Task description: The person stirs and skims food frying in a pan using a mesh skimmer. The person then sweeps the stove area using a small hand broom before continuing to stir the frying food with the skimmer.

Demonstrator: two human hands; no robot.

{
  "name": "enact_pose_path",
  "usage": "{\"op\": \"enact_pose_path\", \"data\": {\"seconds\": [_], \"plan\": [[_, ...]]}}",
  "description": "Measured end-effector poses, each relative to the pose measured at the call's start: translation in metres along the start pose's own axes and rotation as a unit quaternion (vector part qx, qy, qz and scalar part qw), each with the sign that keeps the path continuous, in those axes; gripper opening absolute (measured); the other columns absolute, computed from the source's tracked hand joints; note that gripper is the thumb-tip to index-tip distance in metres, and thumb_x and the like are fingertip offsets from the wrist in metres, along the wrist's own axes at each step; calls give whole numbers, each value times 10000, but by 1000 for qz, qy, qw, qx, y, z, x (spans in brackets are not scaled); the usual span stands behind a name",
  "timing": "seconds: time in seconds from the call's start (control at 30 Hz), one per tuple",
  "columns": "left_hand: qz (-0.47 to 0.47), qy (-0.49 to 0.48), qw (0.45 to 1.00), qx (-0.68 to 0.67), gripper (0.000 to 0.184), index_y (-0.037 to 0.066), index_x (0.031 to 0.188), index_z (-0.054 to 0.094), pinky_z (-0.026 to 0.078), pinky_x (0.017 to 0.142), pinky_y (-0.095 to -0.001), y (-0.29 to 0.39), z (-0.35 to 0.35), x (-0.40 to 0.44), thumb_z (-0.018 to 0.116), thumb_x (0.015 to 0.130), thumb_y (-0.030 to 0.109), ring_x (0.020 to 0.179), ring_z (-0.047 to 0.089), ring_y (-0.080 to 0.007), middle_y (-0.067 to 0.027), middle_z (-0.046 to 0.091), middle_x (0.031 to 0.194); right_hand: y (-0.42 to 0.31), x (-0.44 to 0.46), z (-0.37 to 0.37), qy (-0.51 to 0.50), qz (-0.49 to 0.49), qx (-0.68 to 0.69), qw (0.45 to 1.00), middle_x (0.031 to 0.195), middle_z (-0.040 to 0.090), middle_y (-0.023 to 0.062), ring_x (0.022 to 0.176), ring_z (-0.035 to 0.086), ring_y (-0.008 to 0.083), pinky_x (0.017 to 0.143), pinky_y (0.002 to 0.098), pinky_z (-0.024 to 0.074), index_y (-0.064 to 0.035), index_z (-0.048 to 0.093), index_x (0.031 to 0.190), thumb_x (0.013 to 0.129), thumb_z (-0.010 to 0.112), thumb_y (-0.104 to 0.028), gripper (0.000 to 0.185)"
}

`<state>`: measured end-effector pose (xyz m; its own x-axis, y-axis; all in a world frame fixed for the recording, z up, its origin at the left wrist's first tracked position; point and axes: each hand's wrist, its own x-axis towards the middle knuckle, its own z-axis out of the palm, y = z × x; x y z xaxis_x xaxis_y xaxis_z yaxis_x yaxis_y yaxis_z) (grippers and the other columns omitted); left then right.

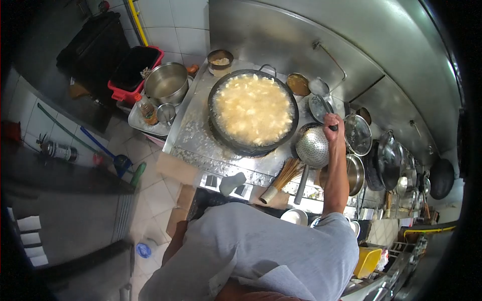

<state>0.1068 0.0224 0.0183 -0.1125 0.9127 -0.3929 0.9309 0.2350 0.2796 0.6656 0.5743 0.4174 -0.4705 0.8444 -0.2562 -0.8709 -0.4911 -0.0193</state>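
My right hand (333,126) is stretched out past the right side of the wok, its fingers wrapped round the black handle of a ladle (318,87). The ladle's round bowl is over the back of the stove, beside a pot of brown liquid (298,84) and above a metal bowl (317,108). Pale pieces lie in bubbling, light-brown liquid (253,108) that fills the large black wok (215,125). Below my right hand rests a perforated strainer (312,146) with a long handle. My left forearm hangs at my side, partly behind my shirt, and the left hand is out of sight.
A bamboo brush (283,178) and a grey cloth (232,183) lie along the stove's front. To the left stand a steel pot (166,83), a bottle (146,109) and a red bin (123,93). Several pans (389,160) hang at the right wall.
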Motion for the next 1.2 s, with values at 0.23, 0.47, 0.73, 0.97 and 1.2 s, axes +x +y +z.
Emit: {"op": "enact_pose_path", "data": {"seconds": [0.23,0.47,0.73,0.97,1.2], "plan": [[-30,-126,991,43,216,86,882,699,528,677,-445,3,-2,4,526,839,209,807,685,-311,-142,691,852,27,54,37,0,60,-15,998,559,416,-14,417,442,62,395,190,426,-55,401,707,869,380,-45,163],[-54,-71,996,-16,219,74,868,698,524,667,-448,-7,17,-20,530,837,212,795,685,-296,-155,689,855,40,116,41,64,116,-156,979,580,440,-15,423,442,57,380,204,420,-60,434,716,869,377,-74,164],[-85,-84,991,-62,209,67,850,683,502,634,-446,-7,23,-32,533,833,212,747,666,-299,-162,670,817,63,109,48,153,24,-518,841,614,463,-19,424,407,45,359,200,346,-90,456,736,870,424,-84,138],[-85,-88,989,-82,202,61,835,670,483,606,-444,-16,18,-25,535,830,211,705,649,-301,-168,653,784,68,51,28,191,-141,-695,678,607,441,8,442,424,99,364,267,356,-69,454,803,850,468,-65,50],[-80,-95,986,-108,196,55,819,656,464,577,-442,-27,13,-11,537,827,211,663,632,-304,-174,636,752,42,-6,-17,275,-204,-681,648,563,458,36,439,441,134,374,297,361,-58,458,739,828,486,-57,93]]}}
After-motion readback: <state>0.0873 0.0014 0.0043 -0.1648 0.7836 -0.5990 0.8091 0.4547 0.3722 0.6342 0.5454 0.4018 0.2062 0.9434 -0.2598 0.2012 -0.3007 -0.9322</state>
